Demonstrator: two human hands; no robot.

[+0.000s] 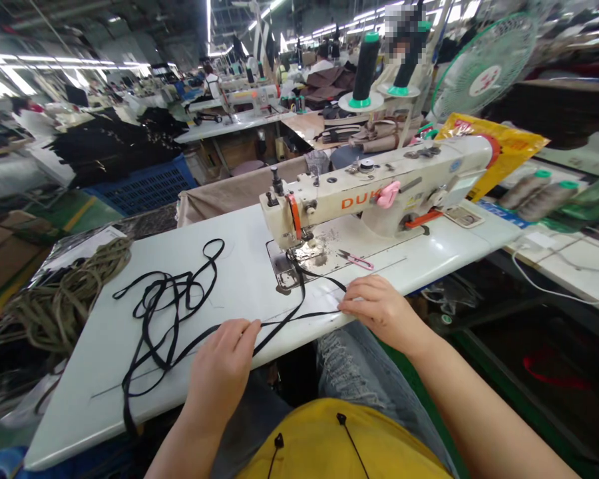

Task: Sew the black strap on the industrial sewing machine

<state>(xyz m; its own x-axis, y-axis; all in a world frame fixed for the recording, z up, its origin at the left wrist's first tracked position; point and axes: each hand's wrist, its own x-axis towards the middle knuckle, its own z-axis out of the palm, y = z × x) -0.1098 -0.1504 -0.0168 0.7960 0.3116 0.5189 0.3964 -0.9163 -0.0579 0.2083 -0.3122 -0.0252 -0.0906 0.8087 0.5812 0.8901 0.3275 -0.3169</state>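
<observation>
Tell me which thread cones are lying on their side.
The two beige cones with green tips, to the right of the sewing machine. The two dark cones behind it stand upright.

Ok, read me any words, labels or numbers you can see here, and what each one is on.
"DUK", orange letters on the cream sewing machine; the pink clip hides the rest.
Red mark on the white fan: too blurred to read.
Print on the yellow plastic bag: too blurred to read.
</observation>
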